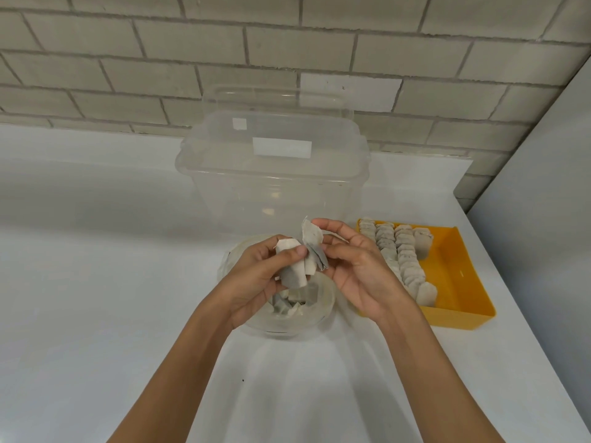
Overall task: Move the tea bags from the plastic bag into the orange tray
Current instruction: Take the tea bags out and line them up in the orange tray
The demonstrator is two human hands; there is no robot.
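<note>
Above the open mouth of the crumpled clear plastic bag, the left hand grips a small bunch of pale paper tea bags, thumb curled over their front and fingers wrapped behind. Touching that bunch on its right side, a single pale tea bag stands nearly upright, pinched between the thumb and fingertips of the right hand, whose other fingers are loosely bent (how many bags the left hand holds cannot be counted). Below both hands, more loose tea bags lie in a heap at the bottom of the plastic bag, which has its rim rolled down and sits on the white countertop about midway between the left and right edges. Just beside the bag, toward the countertop's right edge, lies the shallow orange plastic tray; its left part is filled with standing rows of tea bags, packed close, while its right part shows bare orange floor. Behind the bag, nearer the countertop's back edge, stands a tall clear plastic container with a lid and white labels on it. A grey tiled wall rises along the back edge, and a plain pale panel stands beyond the right edge.
</note>
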